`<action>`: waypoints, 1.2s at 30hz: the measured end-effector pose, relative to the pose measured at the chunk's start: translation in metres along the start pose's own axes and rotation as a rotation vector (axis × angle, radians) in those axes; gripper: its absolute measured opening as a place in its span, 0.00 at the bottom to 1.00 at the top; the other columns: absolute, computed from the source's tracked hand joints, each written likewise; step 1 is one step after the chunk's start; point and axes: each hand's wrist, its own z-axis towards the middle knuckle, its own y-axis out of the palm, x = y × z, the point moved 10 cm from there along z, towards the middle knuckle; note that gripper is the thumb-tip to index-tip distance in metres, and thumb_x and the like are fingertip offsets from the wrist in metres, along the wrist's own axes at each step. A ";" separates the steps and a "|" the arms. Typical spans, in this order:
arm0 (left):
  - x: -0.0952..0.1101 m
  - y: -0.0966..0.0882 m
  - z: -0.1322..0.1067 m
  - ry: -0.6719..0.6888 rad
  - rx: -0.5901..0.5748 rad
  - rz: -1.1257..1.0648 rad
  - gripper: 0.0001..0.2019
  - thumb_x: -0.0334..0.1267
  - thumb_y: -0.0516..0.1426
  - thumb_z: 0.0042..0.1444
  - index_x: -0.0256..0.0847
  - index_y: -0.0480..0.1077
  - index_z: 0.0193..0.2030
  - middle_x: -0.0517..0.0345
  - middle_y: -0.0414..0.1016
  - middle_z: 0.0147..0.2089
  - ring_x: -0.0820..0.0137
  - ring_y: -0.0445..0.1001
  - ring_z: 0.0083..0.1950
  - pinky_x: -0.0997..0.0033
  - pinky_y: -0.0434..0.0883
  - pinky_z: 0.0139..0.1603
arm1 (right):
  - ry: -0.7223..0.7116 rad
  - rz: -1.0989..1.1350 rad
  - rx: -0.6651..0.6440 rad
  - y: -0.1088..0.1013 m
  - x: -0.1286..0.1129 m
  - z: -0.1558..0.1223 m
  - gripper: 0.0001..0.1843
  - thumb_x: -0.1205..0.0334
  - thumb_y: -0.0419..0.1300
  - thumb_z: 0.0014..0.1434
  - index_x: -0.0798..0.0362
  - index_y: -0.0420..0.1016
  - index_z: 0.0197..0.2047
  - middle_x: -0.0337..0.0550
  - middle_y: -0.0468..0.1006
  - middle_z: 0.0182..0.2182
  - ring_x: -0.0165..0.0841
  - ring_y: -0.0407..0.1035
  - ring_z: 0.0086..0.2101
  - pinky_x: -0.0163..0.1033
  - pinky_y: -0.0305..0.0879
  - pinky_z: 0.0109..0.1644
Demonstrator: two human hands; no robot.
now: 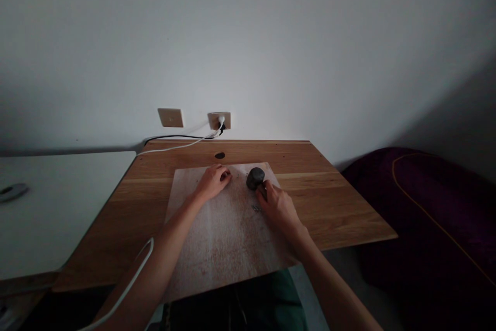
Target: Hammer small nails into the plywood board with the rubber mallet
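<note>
My right hand (279, 206) is closed round the short handle of a hammer (255, 178) with a thick dark grey head. The hammer head is over the upper right part of a pale, worn wooden board (217, 238). My left hand (212, 181) rests near the board's far edge, its fingers curled and pinched together. What they hold, if anything, is too small to make out. A few small metal pieces that look like nails (256, 208) lie beside my right hand. Tiny dark specks dot the board's far part.
The board lies on a wooden table (333, 207) against a white wall, overhanging its front edge. A cable hole (219, 155) is behind it. Cables run from a wall socket (219, 121). On the left stands a white table (58, 207); a dark purple cushion-like mass (418, 207) is at right.
</note>
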 end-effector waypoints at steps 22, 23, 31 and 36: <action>0.093 0.036 -0.024 0.377 -0.191 -0.001 0.06 0.33 0.60 0.61 0.43 0.79 0.35 0.57 0.77 0.35 0.70 0.74 0.34 0.71 0.69 0.36 | 0.041 -0.023 -0.065 -0.002 -0.001 0.000 0.10 0.57 0.53 0.72 0.53 0.72 0.46 0.50 0.84 0.40 0.38 0.78 0.36 0.37 0.52 0.33; 0.093 0.039 -0.025 0.375 -0.203 -0.007 0.06 0.33 0.60 0.62 0.43 0.79 0.35 0.57 0.77 0.35 0.70 0.75 0.33 0.71 0.69 0.35 | 0.036 -0.016 -0.066 -0.002 -0.001 -0.001 0.10 0.57 0.53 0.72 0.53 0.72 0.47 0.50 0.84 0.40 0.38 0.78 0.36 0.37 0.52 0.33; 0.080 0.045 -0.023 0.277 -0.252 -0.066 0.08 0.30 0.59 0.63 0.44 0.81 0.39 0.54 0.79 0.40 0.67 0.78 0.40 0.68 0.72 0.43 | 0.045 -0.003 -0.050 -0.002 0.000 0.000 0.12 0.56 0.53 0.72 0.53 0.73 0.46 0.50 0.84 0.39 0.39 0.78 0.35 0.38 0.53 0.33; 0.080 0.037 -0.020 0.242 -0.277 -0.101 0.08 0.29 0.59 0.62 0.42 0.80 0.38 0.53 0.76 0.44 0.67 0.78 0.43 0.69 0.72 0.46 | 0.056 0.002 -0.059 -0.004 -0.001 0.000 0.12 0.56 0.53 0.71 0.53 0.73 0.46 0.51 0.84 0.39 0.38 0.78 0.35 0.37 0.54 0.33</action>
